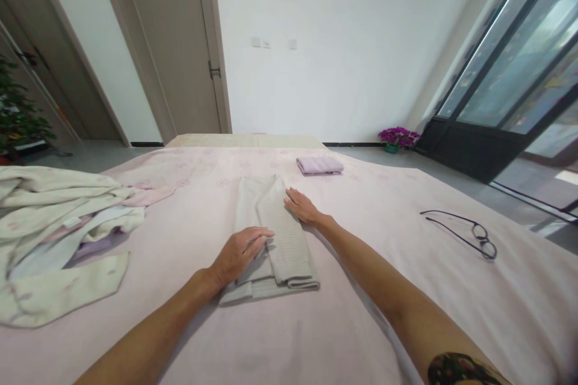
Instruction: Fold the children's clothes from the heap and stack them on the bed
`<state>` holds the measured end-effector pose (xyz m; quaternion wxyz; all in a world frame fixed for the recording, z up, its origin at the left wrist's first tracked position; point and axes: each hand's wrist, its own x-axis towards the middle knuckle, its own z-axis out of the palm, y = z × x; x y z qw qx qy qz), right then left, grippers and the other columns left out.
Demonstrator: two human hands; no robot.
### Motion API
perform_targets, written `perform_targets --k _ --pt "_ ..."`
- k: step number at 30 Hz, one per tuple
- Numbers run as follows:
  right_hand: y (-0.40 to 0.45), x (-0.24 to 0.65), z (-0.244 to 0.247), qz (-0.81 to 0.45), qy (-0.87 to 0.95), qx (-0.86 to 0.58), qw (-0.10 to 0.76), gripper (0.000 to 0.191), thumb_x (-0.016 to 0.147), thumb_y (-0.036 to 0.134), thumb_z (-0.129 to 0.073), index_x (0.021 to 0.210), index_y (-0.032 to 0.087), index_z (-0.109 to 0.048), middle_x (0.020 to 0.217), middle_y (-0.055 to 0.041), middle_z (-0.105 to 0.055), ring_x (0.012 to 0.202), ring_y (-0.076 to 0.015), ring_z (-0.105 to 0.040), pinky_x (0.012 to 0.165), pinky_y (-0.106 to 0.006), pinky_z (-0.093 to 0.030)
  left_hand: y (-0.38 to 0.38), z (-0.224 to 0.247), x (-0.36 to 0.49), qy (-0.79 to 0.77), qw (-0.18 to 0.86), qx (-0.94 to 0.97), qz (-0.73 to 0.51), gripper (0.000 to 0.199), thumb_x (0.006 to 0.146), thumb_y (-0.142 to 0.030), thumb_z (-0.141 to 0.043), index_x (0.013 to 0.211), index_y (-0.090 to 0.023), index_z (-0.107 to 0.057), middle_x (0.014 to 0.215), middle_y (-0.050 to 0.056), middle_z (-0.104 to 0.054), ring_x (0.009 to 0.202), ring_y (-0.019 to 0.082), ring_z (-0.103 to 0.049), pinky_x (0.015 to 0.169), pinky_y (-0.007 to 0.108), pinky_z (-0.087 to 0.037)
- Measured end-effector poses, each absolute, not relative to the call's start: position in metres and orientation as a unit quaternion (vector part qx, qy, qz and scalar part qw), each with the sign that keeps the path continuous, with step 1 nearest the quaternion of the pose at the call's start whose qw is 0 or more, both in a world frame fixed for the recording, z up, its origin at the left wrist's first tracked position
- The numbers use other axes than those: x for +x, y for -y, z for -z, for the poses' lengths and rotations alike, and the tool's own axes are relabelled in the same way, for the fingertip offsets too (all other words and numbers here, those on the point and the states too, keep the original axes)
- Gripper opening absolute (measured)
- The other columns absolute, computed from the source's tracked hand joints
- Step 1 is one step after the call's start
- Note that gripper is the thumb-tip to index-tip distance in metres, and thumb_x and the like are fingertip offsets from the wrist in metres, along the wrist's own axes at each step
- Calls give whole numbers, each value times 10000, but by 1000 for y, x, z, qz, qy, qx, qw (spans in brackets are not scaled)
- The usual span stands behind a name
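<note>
A pale grey ribbed garment (pixel 286 255), folded lengthwise into a narrow shape, lies flat on the pink sheet (pixel 289 337) in front of me. Its exact kind cannot be made out. My left hand (pixel 241 254) rests on its left part, fingers stretched toward the middle and a small wrinkle of cloth beneath them. At the far right edge of the garment, my right hand (pixel 301 206) lies with fingers extended, touching the cloth. Neither hand grips anything. Layered folds show at the garment's near end.
Rumpled cream, pink and purple clothes (pixel 67 234) are heaped on the left. A folded lilac cloth (pixel 320 165) lies beyond the garment. Black-framed glasses (pixel 485 240) rest on the right. Past the sheet stand a door (pixel 171 42) and a purple potted flower (pixel 398 137).
</note>
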<state>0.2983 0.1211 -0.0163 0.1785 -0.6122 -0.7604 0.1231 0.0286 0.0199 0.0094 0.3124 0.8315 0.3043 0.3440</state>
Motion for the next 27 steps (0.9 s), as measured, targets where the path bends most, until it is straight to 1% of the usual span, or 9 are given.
perform_targets --k 4,7,10,12,15,18,22,24,27 --pt "-65 287 3 -90 798 -567 184 650 977 536 -380 1518 180 -325 1598 -127 -226 1485 -288 -154 1197 -489 -184 1 -13 -3 -348 284 819 -356 315 974 -361 -443 1044 -210 -711 1053 75 -719 1014 203 -651 946 359 -490" --pt "-21 268 -7 -65 841 -511 165 653 974 547 -389 1531 219 -293 1597 -111 -242 1483 -279 -171 1192 -501 -189 15 -14 -17 -370 262 814 -361 308 966 -352 -450 962 -198 -716 965 73 -715 935 193 -659 878 333 -497" --pt "10 251 -11 -70 867 -477 126 651 976 559 -370 1532 230 -291 1600 -90 -242 1481 -267 -180 1196 -492 -173 20 -13 -26 -381 242 810 -374 308 959 -355 -453 909 -193 -710 909 65 -711 887 186 -659 847 318 -495" --pt "20 246 -11 -83 871 -472 107 617 992 545 -330 1527 238 -306 1595 -68 -265 1478 -246 -193 1204 -469 -152 18 -12 -32 -395 226 802 -386 313 965 -354 -438 913 -186 -697 903 59 -708 876 180 -654 835 311 -495" --pt "22 244 -8 -93 865 -482 104 583 1004 515 -311 1522 247 -323 1587 -49 -289 1478 -229 -198 1208 -452 -137 15 -11 -39 -415 202 793 -398 304 969 -334 -427 908 -177 -680 893 49 -702 851 169 -643 806 299 -497" --pt "20 245 -6 -98 859 -489 117 575 997 511 -343 1514 262 -338 1580 -39 -304 1475 -224 -210 1207 -454 -145 16 -12 -40 -389 176 816 -390 260 955 -296 -446 908 -183 -676 901 45 -697 858 164 -631 806 292 -497" --pt "18 250 0 -113 847 -493 163 532 987 500 -394 1470 278 -421 1546 -30 -376 1452 -213 -275 1198 -445 -187 25 -16 -29 -288 157 883 -334 189 928 -228 -488 975 -194 -669 945 55 -683 933 175 -607 868 306 -483" --pt "16 254 4 -122 844 -484 197 488 993 477 -396 1434 282 -475 1514 -28 -430 1432 -208 -319 1190 -440 -212 30 -18 -23 -248 145 913 -288 188 905 -211 -522 1028 -201 -664 975 59 -670 964 189 -586 899 327 -468" --pt "12 259 9 -136 842 -469 230 446 995 453 -402 1385 281 -534 1473 -33 -486 1404 -208 -370 1176 -442 -245 33 -19 -18 -230 124 933 -247 226 870 -192 -548 1062 -211 -665 1000 60 -638 970 199 -560 895 336 -460"
